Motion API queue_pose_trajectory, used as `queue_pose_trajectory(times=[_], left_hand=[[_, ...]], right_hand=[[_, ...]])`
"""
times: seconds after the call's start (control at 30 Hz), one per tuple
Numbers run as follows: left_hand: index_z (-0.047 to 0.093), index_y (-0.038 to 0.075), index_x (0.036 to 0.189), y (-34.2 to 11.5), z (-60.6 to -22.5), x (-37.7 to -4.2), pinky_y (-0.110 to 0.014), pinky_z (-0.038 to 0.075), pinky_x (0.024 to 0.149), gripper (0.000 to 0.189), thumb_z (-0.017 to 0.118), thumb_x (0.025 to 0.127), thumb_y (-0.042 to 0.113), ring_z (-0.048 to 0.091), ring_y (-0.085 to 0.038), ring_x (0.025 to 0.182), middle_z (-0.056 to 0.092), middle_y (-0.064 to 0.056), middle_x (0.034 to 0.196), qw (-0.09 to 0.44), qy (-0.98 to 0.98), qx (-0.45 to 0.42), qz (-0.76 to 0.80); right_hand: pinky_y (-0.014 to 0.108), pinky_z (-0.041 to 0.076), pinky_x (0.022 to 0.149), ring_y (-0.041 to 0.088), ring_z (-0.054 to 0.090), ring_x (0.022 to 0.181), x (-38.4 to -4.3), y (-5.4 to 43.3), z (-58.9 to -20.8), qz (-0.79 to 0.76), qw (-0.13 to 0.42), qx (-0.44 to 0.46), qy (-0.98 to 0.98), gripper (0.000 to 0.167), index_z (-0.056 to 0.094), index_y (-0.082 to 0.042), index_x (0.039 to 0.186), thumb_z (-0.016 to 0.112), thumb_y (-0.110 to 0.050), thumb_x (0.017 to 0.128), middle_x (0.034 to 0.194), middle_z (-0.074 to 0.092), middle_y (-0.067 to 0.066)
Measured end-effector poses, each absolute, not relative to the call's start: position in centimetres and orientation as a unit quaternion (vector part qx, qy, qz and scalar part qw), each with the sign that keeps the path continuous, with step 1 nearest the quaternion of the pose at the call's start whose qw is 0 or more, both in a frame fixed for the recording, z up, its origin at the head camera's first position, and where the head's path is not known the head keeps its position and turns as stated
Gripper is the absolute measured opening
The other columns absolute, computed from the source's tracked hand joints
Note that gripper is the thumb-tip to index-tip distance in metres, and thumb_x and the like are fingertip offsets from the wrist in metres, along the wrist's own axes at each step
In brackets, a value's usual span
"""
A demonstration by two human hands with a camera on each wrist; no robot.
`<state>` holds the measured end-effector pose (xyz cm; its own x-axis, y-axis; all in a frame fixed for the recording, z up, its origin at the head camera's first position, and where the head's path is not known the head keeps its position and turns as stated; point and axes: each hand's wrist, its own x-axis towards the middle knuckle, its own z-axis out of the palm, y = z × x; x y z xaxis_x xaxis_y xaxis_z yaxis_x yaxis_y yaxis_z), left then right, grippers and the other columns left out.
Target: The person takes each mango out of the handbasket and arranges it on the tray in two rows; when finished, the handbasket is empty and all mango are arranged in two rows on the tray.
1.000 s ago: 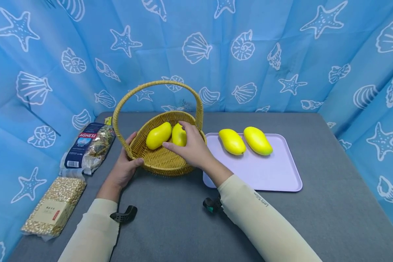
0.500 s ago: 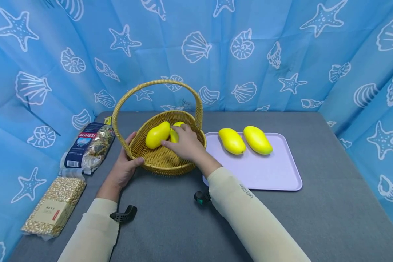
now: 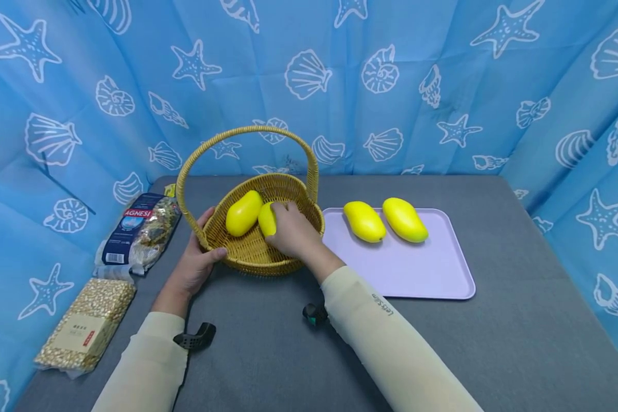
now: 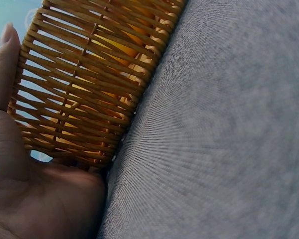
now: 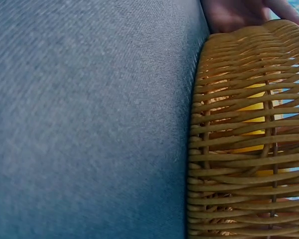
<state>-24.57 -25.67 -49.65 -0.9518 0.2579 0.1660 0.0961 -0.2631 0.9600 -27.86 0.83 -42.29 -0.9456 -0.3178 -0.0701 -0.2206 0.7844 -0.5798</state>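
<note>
"AGNESI" in white on red band point(image 3: 137, 213) of navy-and-clear plastic packet point(image 3: 151, 233), barcode point(image 3: 115, 258) at lower end, "Lets Slim" on cream fabric right sleeve point(image 3: 391, 337), pale label point(image 3: 77, 332) on clear-wrapped grain brick point(image 3: 107, 294), print illegible

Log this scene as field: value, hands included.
basket: wicker, arched handle up, holds left mango and right mango
left hand: grips basket's left side
right hand: in basket, at right mango; grip partly hidden
tray: lilac, right of basket, two mangoes on it
table's left: AGNESI bag; grain pack nearer person
backdrop: blue curtain
</note>
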Motion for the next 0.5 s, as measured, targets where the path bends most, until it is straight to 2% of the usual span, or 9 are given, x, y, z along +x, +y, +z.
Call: queue_pose_trajectory(times=[0.13, 0.27, 0.5], left_hand=[[0.009, 0.019, 0.176, -25.65, -49.68, -24.62, -0.034, 0.046, 0.112, 0.096, 0.064, 0.103, -0.011, 0.035, -0.032, 0.151, 0.019, -0.015, 0.176, 0.051, 0.609, 0.146, 0.778], [0.01, 0.02, 0.176, -25.66, -49.65, -24.63, -0.034, 0.046, 0.112, 0.095, 0.062, 0.103, -0.013, 0.034, -0.031, 0.151, 0.019, -0.014, 0.176, 0.054, 0.609, 0.139, 0.779], [0.013, 0.023, 0.176, -25.64, -49.51, -24.56, -0.034, 0.044, 0.114, 0.094, 0.054, 0.102, -0.017, 0.031, -0.031, 0.153, 0.019, -0.012, 0.177, 0.055, 0.612, 0.129, 0.778]], right_hand=[[0.044, 0.052, 0.099, 0.027, 0.059, 0.117, -27.88, 0.71, -42.33, -0.29, 0.092, -0.14, 0.942, 0.091, 0.037, -0.005, 0.167, 0.087, -0.03, 0.095, 0.15, 0.05, 0.019], [0.044, 0.052, 0.099, 0.027, 0.058, 0.115, -27.82, 0.62, -42.29, -0.289, 0.094, -0.135, 0.943, 0.091, 0.039, -0.002, 0.165, 0.088, -0.031, 0.094, 0.143, 0.053, 0.018], [0.045, 0.052, 0.098, 0.028, 0.058, 0.117, -27.8, 0.59, -42.42, -0.302, 0.091, -0.131, 0.94, 0.091, 0.038, -0.004, 0.167, 0.087, -0.03, 0.094, 0.148, 0.052, 0.019]])
